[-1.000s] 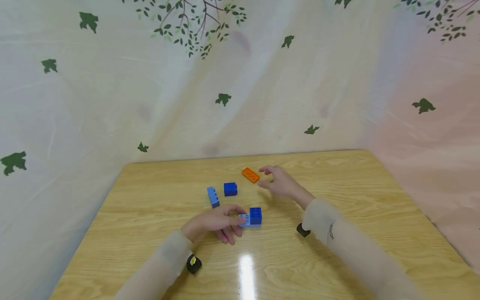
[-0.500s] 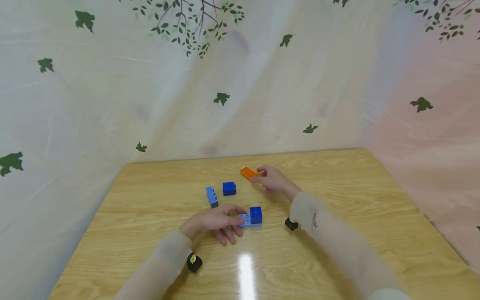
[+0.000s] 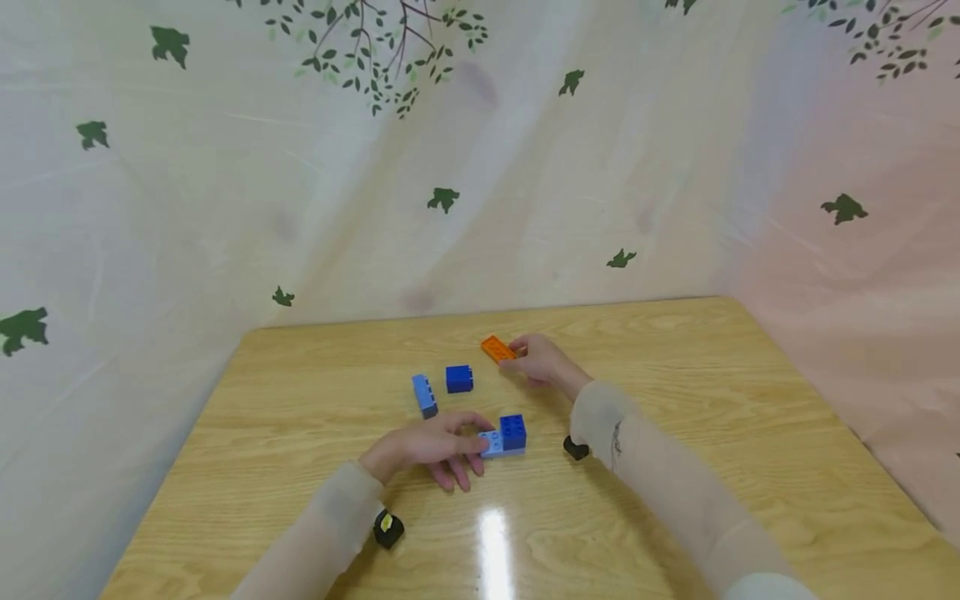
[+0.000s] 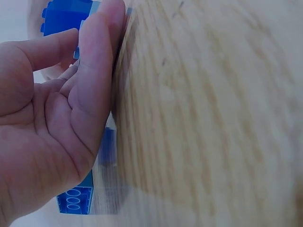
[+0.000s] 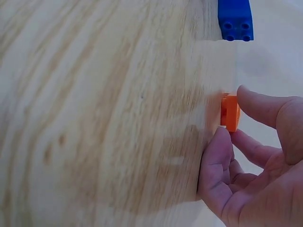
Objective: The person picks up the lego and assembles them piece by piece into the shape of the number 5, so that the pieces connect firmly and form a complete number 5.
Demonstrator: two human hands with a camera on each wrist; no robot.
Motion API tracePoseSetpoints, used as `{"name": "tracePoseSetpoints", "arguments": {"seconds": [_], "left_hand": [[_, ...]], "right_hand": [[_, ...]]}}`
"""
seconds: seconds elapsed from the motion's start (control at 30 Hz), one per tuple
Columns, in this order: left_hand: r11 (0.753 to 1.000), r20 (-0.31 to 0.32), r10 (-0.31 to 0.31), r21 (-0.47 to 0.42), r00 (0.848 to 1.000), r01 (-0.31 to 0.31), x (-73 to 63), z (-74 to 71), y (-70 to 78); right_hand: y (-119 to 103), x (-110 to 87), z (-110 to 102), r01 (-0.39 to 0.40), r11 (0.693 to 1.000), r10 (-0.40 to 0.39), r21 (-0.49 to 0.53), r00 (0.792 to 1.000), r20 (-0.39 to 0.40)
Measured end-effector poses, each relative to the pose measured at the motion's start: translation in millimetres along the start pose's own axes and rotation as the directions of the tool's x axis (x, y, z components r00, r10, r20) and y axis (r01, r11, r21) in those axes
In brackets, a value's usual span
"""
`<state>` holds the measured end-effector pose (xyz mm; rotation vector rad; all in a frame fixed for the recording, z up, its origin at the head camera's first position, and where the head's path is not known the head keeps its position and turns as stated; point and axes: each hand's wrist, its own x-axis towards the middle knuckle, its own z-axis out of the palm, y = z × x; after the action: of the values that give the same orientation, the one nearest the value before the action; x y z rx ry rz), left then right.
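Note:
My left hand (image 3: 429, 446) pinches the left end of a light blue building brick (image 3: 491, 440) between thumb and fingers. On that brick's right end stands a dark blue brick (image 3: 513, 431), also visible past the fingertips in the left wrist view. Farther back, my right hand (image 3: 546, 362) has its thumb and fingers around the near right end of a flat orange brick (image 3: 494, 347), which lies on the table. From the right wrist, the orange brick (image 5: 231, 113) shows between thumb and fingertips, the other fingers curled low against the tabletop.
A loose dark blue brick (image 3: 459, 378) lies left of the orange one, its studs facing right. Beside it is a longer mid-blue brick (image 3: 424, 395), just behind my left hand. The wooden table (image 3: 315, 375) ends at a leaf-printed cloth (image 3: 360, 208).
My right hand has moved left to the orange brick, and its thumb and fingers have closed around the brick's end. The left hand has kept its place on the light blue brick.

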<state>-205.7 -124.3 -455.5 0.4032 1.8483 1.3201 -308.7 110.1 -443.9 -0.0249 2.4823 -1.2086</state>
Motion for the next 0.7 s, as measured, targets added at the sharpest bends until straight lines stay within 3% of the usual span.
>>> {"name": "tracePoseSetpoints", "arguments": {"seconds": [0.23, 0.7], "left_hand": [[1.0, -0.014, 0.001, 0.019, 1.0, -0.001, 0.0, 5.1, 1.4], [0.999, -0.05, -0.015, 0.042, 0.999, 0.017, -1.6, 7.2, 2.7]], "right_hand": [[0.1, 0.1, 1.4, -0.019, 1.0, 0.019, -0.017, 1.0, -0.01], [2.0, -1.9, 3.6, 0.026, 0.999, -0.027, -0.043, 1.0, -0.006]]}}
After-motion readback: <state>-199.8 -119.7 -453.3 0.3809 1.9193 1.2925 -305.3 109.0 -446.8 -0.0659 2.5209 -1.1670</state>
